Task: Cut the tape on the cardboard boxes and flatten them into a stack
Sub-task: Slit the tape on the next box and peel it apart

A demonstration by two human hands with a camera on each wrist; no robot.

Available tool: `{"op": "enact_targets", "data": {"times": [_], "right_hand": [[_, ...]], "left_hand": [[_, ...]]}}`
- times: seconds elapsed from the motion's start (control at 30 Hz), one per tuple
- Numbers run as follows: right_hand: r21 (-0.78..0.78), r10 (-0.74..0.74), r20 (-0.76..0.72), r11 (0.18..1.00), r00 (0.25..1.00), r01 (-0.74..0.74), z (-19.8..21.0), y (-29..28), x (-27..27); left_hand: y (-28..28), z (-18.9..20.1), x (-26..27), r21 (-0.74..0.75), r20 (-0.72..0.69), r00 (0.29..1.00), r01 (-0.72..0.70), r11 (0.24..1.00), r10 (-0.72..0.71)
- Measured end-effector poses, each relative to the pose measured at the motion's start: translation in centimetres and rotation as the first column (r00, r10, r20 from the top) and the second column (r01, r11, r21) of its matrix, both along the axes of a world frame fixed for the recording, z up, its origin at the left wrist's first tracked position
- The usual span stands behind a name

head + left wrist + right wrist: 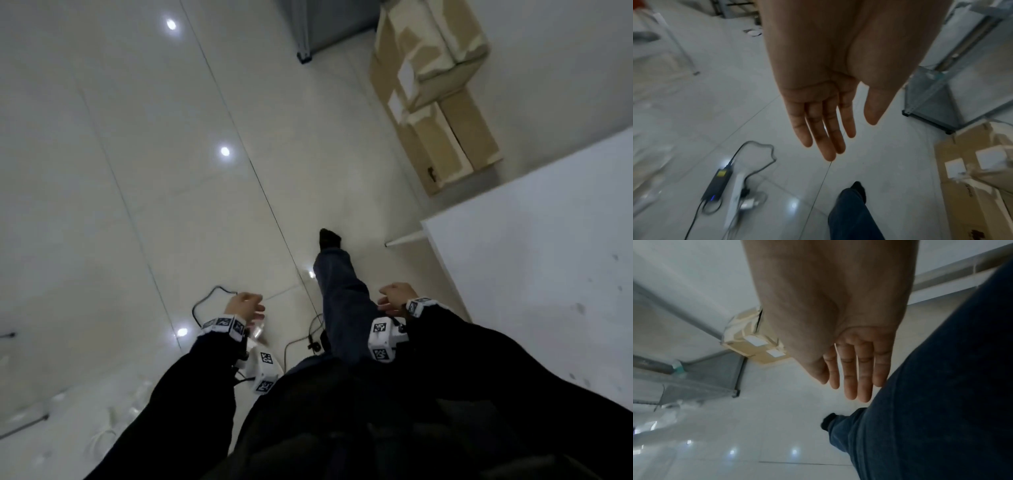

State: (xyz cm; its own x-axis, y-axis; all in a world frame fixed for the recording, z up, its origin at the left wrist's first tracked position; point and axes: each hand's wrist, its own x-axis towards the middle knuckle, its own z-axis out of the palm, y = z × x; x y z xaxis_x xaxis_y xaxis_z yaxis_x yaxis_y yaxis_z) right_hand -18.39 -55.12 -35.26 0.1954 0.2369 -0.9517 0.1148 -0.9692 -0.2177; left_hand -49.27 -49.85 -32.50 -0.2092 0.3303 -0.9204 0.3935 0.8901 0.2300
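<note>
Both hands hung empty with fingers loosely straight, left hand (244,306) and right hand (397,297), while the cardboard boxes (435,92) stood well ahead of the fingers by the wall, apparently still taped and unflattened, so nearly everything remained.

Brown cardboard boxes (442,92) taped with pale tape, white labels, piled on floor against wall.
</note>
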Motion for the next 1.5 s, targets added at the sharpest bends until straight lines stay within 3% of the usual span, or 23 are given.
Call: {"op": "enact_targets", "data": {"times": [0.1,0.23,0.37,0.5,0.6,0.73,0.87,1.03,1.07,1.13,1.2,1.3,1.4,1.5], "right_hand": [[0.054,-0.114,-0.086,0.992,0.99,0.119,0.4,9.3,-0.2],[0.155,-0.211,-0.094,0.962,0.973,0.224,2.1,21.2,-1.1],[0.212,-0.056,-0.117,0.974,0.992,0.08,3.6,30.4,-3.5],[0.256,-0.045,-0.197,0.962,0.979,0.096,3.5,38.7,-3.2],[0.238,-0.208,-0.171,0.94,0.963,0.246,1.8,42.8,0.2],[0.131,-0.549,-0.06,0.823,0.833,0.552,-1.3,45.1,6.7],[0.012,-0.777,-0.009,0.629,0.629,0.777,-4.7,44.9,12.8],[0.046,-0.885,0.064,0.463,0.46,0.885,-11.0,47.7,20.0],[0.065,-0.907,0.04,0.421,0.419,0.905,-12.8,48.9,22.0],[0.113,-0.936,0.049,0.351,0.348,0.929,-16.2,51.8,25.9],[0.236,-0.922,0.143,0.386,0.361,0.892,-20.1,54.4,29.5],[0.303,-0.925,0.122,0.38,0.36,0.874,-24.8,58.2,32.9],[0.376,-0.956,0.06,0.289,0.288,0.881,-28.5,60.1,34.8],[0.464,-0.926,0.1,0.367,0.364,0.806,-30.1,60.5,34.9]], "left_hand": [[7.4,0.8,0.6,0.031,-0.025,0.995,0.098,0.995,-0.097],[18.5,2.7,0.1,0.042,-0.082,0.992,0.1,0.994,-0.096],[29.2,3.5,0.0,0.092,-0.151,0.972,0.196,0.976,-0.181],[40.3,2.4,1.4,0.029,-0.157,0.942,0.306,0.951,-0.298],[48.6,0.0,4.1,-0.024,-0.183,0.892,0.417,0.909,-0.414],[58.6,-2.1,11.4,0.01,-0.174,0.781,0.61,0.792,-0.599],[65.9,-4.4,22.6,0.123,-0.087,0.645,0.763,0.634,-0.759],[72.8,-11.8,38.1,0.255,0.008,0.468,0.854,0.454,-0.884],[74.0,-13.6,41.1,0.301,-0.009,0.451,0.852,0.427,-0.893],[76.5,-17.4,46.3,0.386,-0.144,0.373,0.874,0.295,-0.917],[78.6,-20.4,51.1,0.471,-0.238,0.327,0.862,0.185,-0.915],[81.8,-25.6,56.3,0.548,-0.211,0.374,0.81,0.207,-0.903],[84.1,-30.3,59.4,0.4,-0.243,0.41,0.868,0.294,-0.879],[85.2,-32.8,60.4,0.297,-0.265,0.415,0.894,0.336,-0.87]]}}
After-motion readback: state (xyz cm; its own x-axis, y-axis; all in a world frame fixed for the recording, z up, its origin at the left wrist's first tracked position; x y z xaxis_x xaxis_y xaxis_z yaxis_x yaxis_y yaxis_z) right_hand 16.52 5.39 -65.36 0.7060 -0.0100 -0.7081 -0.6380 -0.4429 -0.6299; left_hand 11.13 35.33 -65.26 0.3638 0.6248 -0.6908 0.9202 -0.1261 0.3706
